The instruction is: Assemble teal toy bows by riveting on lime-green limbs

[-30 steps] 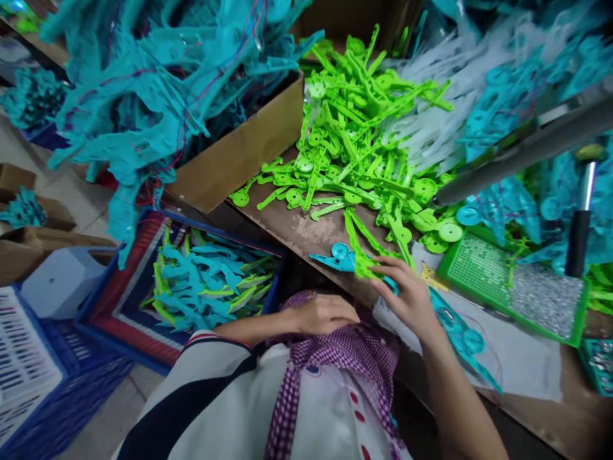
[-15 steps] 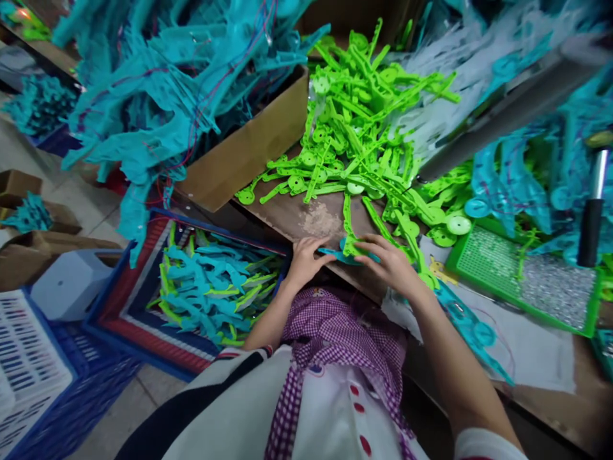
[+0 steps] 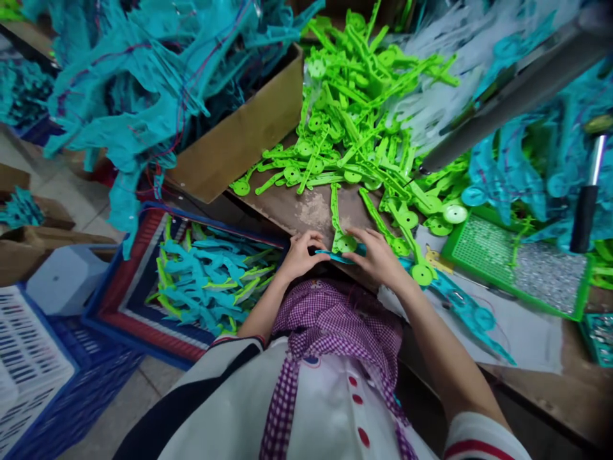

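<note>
One second ago the left hand (image 3: 301,255) lay on the checked apron (image 3: 335,326); it has since come up to the table (image 3: 287,207) edge, right of and nearer than the cardboard box (image 3: 239,131), finger and thumb at the left tip of the blue part (image 3: 338,257); gripping or only touching, cannot tell; right hand (image 3: 376,255) stays about where it was, finger and thumb at the disc end of the lime part (image 3: 336,217); firmness of hold cannot be read; lime part lies across the blue part, disc now plain to see.

Around: lime heap (image 3: 345,121) just right of the box; pale strips (image 3: 435,89) further right; grey bar (image 3: 502,102) slants in front, hiding some of what lies behind; paper sheet (image 3: 536,338) well right of the box.

Containers: blue-rimmed crate (image 3: 127,287) nearer than the box, jumbled turquoise and lime pieces (image 3: 205,275) inside; box brims with turquoise shells (image 3: 158,96), some overhanging the crate's far corner; green tray (image 3: 583,287) well right of the box, silver bits (image 3: 553,271) in its right part.
</note>
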### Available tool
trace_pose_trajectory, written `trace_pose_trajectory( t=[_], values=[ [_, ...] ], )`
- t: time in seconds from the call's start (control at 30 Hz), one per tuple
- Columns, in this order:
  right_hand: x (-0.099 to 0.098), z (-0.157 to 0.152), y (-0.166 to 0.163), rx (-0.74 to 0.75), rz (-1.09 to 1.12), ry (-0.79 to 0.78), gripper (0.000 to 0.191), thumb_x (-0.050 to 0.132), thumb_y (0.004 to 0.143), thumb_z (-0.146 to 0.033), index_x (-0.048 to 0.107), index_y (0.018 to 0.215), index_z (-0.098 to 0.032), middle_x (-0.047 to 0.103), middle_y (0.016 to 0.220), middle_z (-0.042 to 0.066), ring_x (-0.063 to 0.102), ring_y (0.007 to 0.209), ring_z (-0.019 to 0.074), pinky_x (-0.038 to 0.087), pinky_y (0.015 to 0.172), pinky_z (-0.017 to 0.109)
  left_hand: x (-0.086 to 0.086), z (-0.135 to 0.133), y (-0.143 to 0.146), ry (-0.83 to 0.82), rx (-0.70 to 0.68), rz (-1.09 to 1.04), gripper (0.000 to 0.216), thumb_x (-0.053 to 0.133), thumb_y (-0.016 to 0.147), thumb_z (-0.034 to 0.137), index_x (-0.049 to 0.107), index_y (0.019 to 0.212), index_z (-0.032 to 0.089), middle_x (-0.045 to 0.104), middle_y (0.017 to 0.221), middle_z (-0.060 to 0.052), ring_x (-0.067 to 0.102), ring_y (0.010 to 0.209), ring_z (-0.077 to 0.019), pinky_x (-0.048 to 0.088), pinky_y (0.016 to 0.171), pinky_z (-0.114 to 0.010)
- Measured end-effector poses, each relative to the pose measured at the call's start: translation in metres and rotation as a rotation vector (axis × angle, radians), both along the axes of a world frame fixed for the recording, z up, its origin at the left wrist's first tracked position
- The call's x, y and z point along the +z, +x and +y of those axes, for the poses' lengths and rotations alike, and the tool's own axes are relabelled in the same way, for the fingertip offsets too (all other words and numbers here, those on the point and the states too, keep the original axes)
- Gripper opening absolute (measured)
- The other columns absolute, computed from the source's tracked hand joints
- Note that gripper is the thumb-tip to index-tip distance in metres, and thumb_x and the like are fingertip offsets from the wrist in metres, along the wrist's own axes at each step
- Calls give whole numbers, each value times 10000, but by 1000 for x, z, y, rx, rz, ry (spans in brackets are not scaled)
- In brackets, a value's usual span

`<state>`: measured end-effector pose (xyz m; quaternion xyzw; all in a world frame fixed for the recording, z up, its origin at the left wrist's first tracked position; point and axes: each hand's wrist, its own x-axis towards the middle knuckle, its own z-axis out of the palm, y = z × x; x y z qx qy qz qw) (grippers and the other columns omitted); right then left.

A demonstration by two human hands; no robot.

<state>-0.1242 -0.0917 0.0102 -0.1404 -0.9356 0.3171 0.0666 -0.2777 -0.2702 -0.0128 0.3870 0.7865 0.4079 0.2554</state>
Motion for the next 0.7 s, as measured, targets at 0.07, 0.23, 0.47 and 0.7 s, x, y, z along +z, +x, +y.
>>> trace_pose_trajectory(
  t=[0.07, 0.23, 0.47, 0.7],
  values=[
    [-1, 2, 0, 1, -7, 14, 517, 616, 934, -378, 504, 1422, -250, 702, 1322, 103, 624, 1294, 315, 328, 1194, 633, 1, 2, 0, -2, 2, -7, 469, 878, 758, 257, 567, 1108, 223, 784, 936, 10, 685, 1148, -245, 345, 1082, -451],
    [-2, 2, 8, -78, -37, 38, 500, 586, 950, -367, 451, 1412, -234, 719, 1277, 148, 624, 1294, 331, 252, 1184, 681, -1, 2, 1, 18, 46, -4, 438, 900, 716, 212, 578, 1012, 220, 782, 954, 2, 689, 1120, -249, 340, 1067, -456],
    [4, 7, -8, 43, -138, 89, 560, 583, 930, -305, 426, 1462, -225, 674, 1358, 157, 597, 1318, 345, 181, 1188, 714, -2, 3, 0, 45, 94, -17, 462, 916, 675, 210, 585, 998, 219, 785, 925, -10, 682, 1126, -261, 337, 1086, -479],
    [2, -14, -6, -76, -185, 85, 521, 511, 977, -274, 468, 1494, -224, 543, 1516, 156, 421, 1488, 335, 145, 1206, 736, -11, -3, -8, 115, 126, -2, 371, 847, 745, 286, 590, 1006, 227, 773, 895, -21, 726, 1053, -241, 393, 1117, -458]
  ],
)
